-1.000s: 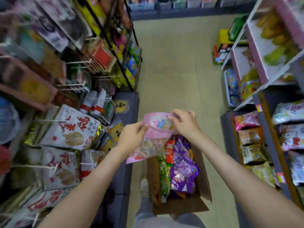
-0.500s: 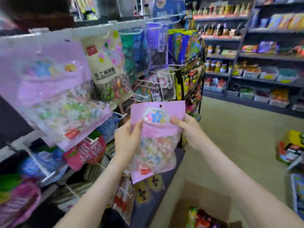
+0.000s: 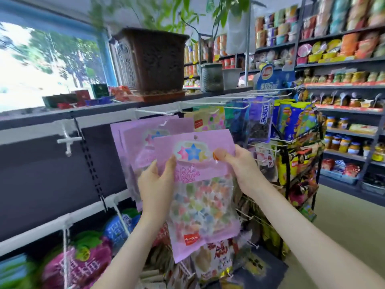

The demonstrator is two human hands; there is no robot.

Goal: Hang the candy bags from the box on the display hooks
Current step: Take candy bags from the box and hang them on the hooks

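Note:
I hold a pink candy bag (image 3: pixel 200 195) upright in front of the display rack; it has coloured stars printed on top and pastel candies showing through its clear lower half. My left hand (image 3: pixel 155 184) grips its left edge and my right hand (image 3: pixel 239 163) pinches its upper right edge. A small hang hole sits at the bag's top centre. Directly behind it, matching pink candy bags (image 3: pixel 135 142) hang from a white display hook (image 3: pixel 164 124). The box is out of view.
More white hooks (image 3: pixel 235 106) with snack bags stick out to the right. A bare hook (image 3: pixel 68 140) juts from the dark panel at left. A brown plant pot (image 3: pixel 154 61) stands on the rack's top shelf. Stocked shelves (image 3: pixel 343 84) line the right, across an aisle.
My view has swung up from the box on the floor to the hook rack. Both hands have lifted the pink bag up to the hanging pink bags.

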